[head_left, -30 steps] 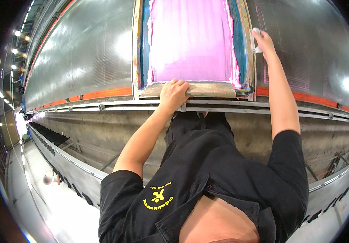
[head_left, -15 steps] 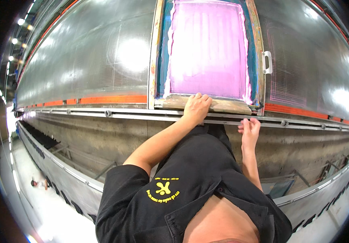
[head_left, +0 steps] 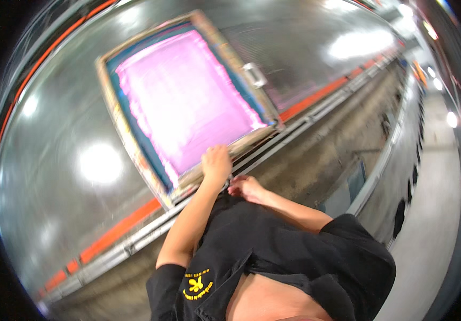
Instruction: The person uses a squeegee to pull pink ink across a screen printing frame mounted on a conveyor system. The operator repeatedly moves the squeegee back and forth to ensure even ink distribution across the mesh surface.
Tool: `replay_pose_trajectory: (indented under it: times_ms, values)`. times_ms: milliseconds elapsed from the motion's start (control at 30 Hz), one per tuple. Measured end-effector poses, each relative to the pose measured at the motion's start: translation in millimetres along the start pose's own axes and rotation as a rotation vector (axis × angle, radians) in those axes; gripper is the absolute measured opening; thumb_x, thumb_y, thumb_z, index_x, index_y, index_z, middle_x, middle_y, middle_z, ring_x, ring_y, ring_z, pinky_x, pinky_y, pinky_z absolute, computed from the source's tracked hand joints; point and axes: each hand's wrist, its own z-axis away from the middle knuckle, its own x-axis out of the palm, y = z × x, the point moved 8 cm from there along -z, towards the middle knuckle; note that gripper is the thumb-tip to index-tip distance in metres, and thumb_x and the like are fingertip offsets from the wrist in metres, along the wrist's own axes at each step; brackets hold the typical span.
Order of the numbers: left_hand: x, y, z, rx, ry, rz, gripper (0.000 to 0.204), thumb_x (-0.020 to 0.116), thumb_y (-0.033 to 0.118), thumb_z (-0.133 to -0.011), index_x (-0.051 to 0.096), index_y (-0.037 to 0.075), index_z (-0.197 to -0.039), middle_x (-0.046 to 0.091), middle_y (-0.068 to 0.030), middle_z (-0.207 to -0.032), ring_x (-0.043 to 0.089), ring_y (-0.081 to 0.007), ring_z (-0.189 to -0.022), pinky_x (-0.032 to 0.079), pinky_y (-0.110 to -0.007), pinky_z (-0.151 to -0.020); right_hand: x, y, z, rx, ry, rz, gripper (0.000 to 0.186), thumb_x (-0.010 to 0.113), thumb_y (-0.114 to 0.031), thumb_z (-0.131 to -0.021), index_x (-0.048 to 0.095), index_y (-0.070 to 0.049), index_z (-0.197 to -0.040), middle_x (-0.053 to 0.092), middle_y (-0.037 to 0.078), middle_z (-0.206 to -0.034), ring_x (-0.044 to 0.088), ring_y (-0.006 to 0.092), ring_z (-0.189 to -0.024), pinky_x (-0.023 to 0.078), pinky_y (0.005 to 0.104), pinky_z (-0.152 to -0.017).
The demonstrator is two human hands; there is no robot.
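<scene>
A screen-printing frame (head_left: pixel 121 124) with wooden sides lies on the long grey table, tilted in view. Its mesh is covered with pink ink (head_left: pixel 182 101), thicker in ridges along both sides, with a dark teal border around it. My left hand (head_left: pixel 217 163) is closed over the wooden near side of the frame, fingertips at the edge of the ink. Just right of it and lower, by the metal rail, my right hand (head_left: pixel 247 189) is loosely curled with its fingers a little apart. I see nothing held in it, though motion blurs the fingertips.
A metal rail (head_left: pixel 150 230) and an orange strip (head_left: pixel 120 229) run along the table's near edge. A white handle (head_left: pixel 255 75) sits on the frame's right side. Beyond a concrete-coloured gap, a grey barrier (head_left: pixel 383 174) borders a pale walkway (head_left: pixel 433 187).
The view has swung, so the frame and table now appear tilted and shifted left. My right hand has come closer to my left, which stays on the frame's near side.
</scene>
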Motion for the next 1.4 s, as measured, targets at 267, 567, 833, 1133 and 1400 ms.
replay_pose_trajectory:
  times_ms: [267, 567, 833, 1133, 1400]
  values:
    - [-20, 8, -13, 0.097, -0.009, -0.054, 0.029, 0.078, 0.03, -0.086, 0.07, 0.004, -0.095, 0.072, -0.0152, -0.1, 0.068, -0.039, -0.098, 0.053, -0.052, -0.082, -19, 18, -31, -0.034, 0.062, 0.018, 0.016, 0.067, -0.015, -0.099, 0.062, -0.002, -0.107, 0.072, 0.013, -0.081, 0.067, 0.0191, -0.064, 0.052, 0.033, -0.054]
    - [-28, 5, -8, 0.031, -0.069, -0.064, 0.033, 0.08, 0.034, -0.085, 0.069, 0.005, -0.095, 0.071, -0.0155, -0.098, 0.065, -0.0405, -0.096, 0.051, -0.052, -0.081, -10, 25, -21, -0.103, -0.029, 0.085, 0.015, 0.062, -0.015, -0.099, 0.061, 0.0, -0.102, 0.072, 0.012, -0.084, 0.067, 0.0165, -0.067, 0.053, 0.03, -0.06]
    - [-23, 10, -14, 0.027, -0.103, -0.081, 0.034, 0.078, 0.037, -0.086, 0.07, 0.006, -0.096, 0.071, -0.0155, -0.099, 0.065, -0.0409, -0.097, 0.051, -0.052, -0.081, 3, -20, 3, -0.547, -0.004, 1.022, 0.017, 0.065, -0.016, -0.093, 0.066, 0.001, -0.094, 0.074, 0.018, -0.08, 0.075, 0.0246, -0.076, 0.057, 0.0406, -0.072]
    - [-29, 15, -16, 0.018, -0.164, -0.091, 0.038, 0.077, 0.041, -0.085, 0.072, 0.005, -0.098, 0.073, -0.0179, -0.102, 0.067, -0.0425, -0.098, 0.052, -0.053, -0.084, -16, 8, -35, -0.266, -0.106, 0.393, 0.014, 0.062, -0.01, -0.094, 0.07, 0.001, -0.096, 0.075, 0.008, -0.084, 0.073, 0.0173, -0.075, 0.059, 0.0337, -0.068]
    - [-75, 41, 1, -0.019, -0.121, -0.082, 0.037, 0.077, 0.038, -0.086, 0.07, 0.004, -0.096, 0.072, -0.0194, -0.099, 0.066, -0.0428, -0.098, 0.051, -0.054, -0.082, 13, -32, 35, -0.462, -0.373, 0.532, 0.023, 0.066, -0.024, -0.103, 0.07, -0.002, -0.1, 0.076, 0.004, -0.088, 0.073, 0.0124, -0.079, 0.056, 0.0311, -0.074]
